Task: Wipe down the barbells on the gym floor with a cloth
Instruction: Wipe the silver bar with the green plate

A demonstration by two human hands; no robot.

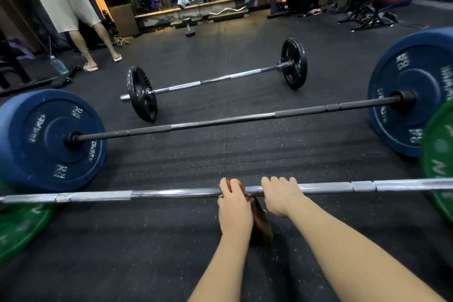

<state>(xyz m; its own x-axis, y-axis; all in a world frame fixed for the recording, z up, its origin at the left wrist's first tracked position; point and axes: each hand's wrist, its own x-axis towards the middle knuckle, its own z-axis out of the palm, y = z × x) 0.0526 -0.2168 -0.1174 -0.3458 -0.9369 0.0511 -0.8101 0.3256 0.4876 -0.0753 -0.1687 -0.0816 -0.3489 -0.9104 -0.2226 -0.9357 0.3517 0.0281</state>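
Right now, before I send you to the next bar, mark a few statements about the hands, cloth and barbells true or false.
1. The left hand and right hand are both on the nearest bar. True.
2. The cloth is under the right hand. False: the left hand grips it against the bar, and the right hand grips bare steel.
3. The nearest bar carries blue plates. False: it carries green plates. The blue ones are on the middle barbell.
4. Three barbells lie on the floor. True.
5. The far barbell has black plates. True.
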